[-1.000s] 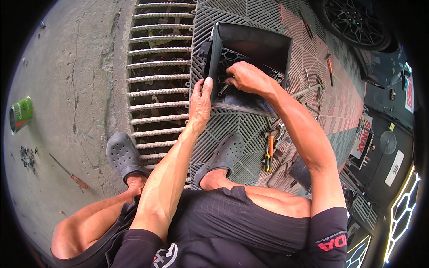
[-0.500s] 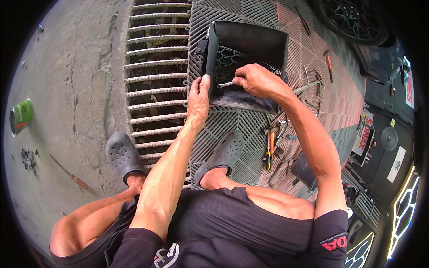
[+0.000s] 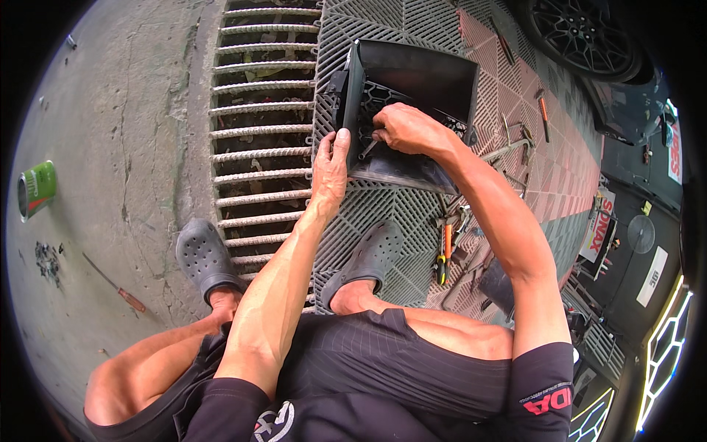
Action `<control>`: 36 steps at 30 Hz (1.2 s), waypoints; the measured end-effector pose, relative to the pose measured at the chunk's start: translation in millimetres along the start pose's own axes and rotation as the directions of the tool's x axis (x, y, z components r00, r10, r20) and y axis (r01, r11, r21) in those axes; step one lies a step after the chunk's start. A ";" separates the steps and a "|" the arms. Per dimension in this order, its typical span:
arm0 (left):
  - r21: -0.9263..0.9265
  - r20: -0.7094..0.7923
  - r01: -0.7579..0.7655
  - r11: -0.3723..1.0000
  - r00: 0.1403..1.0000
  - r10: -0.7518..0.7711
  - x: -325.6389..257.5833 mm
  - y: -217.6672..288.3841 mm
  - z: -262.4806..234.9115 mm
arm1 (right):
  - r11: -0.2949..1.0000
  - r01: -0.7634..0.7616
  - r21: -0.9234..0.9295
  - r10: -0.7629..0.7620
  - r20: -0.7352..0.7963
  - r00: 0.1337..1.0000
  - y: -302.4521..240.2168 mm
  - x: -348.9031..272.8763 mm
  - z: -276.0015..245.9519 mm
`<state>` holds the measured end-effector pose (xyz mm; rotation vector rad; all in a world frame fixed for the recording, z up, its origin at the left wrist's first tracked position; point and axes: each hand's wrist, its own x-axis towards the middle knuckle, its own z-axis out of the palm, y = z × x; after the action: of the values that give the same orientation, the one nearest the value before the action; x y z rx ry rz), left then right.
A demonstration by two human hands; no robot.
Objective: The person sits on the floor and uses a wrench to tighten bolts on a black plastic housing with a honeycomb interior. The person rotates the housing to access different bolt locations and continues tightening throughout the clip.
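A black plastic box-shaped part (image 3: pixel 421 65) with a honeycomb mesh inside rests on the floor tiles, its open side facing up. My left hand (image 3: pixel 331 168) grips its near left edge, thumb on the rim and fingers along the outer wall. Inside the part, my right hand (image 3: pixel 412 130) is closed on a small silver wrench (image 3: pixel 367 150), whose end points down toward the part's near left corner. The wrench's upper portion is hidden by my fingers, and I cannot make out any fastener beneath it.
A metal floor grate (image 3: pixel 261 153) with open gaps runs left of the part. Loose tools, including orange-handled pliers (image 3: pixel 445 254) and a hammer (image 3: pixel 543 110), lie to the right. A green can (image 3: pixel 38 189) and a screwdriver (image 3: pixel 131 299) are far left; a car wheel (image 3: pixel 585 35) stands top right.
My right hand has shifted slightly left and turned, swinging the wrench from nearly level to a steeper slant. My left hand keeps its hold on the part.
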<state>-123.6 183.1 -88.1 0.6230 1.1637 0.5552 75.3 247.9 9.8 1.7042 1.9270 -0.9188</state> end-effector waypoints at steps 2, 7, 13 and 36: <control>0.011 -0.009 -0.053 0.999 0.999 0.053 8.0 -8.7 -1.4 | 0.991 0.121 -0.058 -0.126 -0.088 0.988 4.5 1.4 4.2; -0.014 -0.003 0.011 1.000 1.000 -0.011 4.2 -6.2 4.4 | 0.994 -0.005 0.107 0.007 -0.015 1.000 12.7 -26.2 15.7; -0.059 0.007 0.029 0.998 1.000 -0.029 0.9 0.6 7.9 | 0.975 -0.051 0.215 0.051 0.005 0.999 9.2 -49.4 21.2; -0.032 -0.020 -0.035 0.999 0.999 0.034 6.3 -9.5 4.2 | 0.999 0.022 0.030 -0.025 0.072 0.997 15.7 -3.7 -5.5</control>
<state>-117.0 180.1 -97.8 0.6123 1.1618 0.6095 92.0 249.6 12.9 1.6445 1.8990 -1.0082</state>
